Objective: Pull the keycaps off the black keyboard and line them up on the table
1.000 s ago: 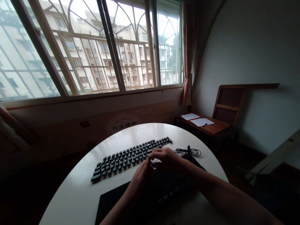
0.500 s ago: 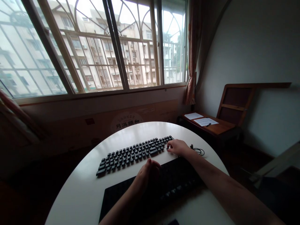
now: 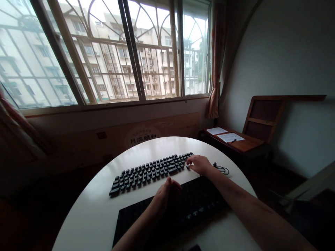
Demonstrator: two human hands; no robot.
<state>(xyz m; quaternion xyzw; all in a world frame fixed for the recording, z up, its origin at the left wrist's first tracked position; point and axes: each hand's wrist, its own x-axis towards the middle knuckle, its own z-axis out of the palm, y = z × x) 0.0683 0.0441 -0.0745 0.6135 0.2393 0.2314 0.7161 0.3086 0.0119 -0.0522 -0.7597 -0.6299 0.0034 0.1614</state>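
- The right hand (image 3: 201,165) was at the right end of the keycaps (image 3: 154,170), fingers curled by a small loose one; I couldn't make out whether they pinched it.
- Well apart from it, the left hand (image 3: 165,195) was half-curled above the black keyboard (image 3: 195,191), its palm too dark to read.
- The keycaps stood in slanting rows just beyond both hands, blocky and dark, mostly squarish with some longer bars.
- The keyboard was a flat, dark rectangle below the forearms.
- A thin black cable (image 3: 223,170) lay coiled beside the right wrist.
- The tabletop (image 3: 89,216) was white, smooth, softly glossy and round-edged.
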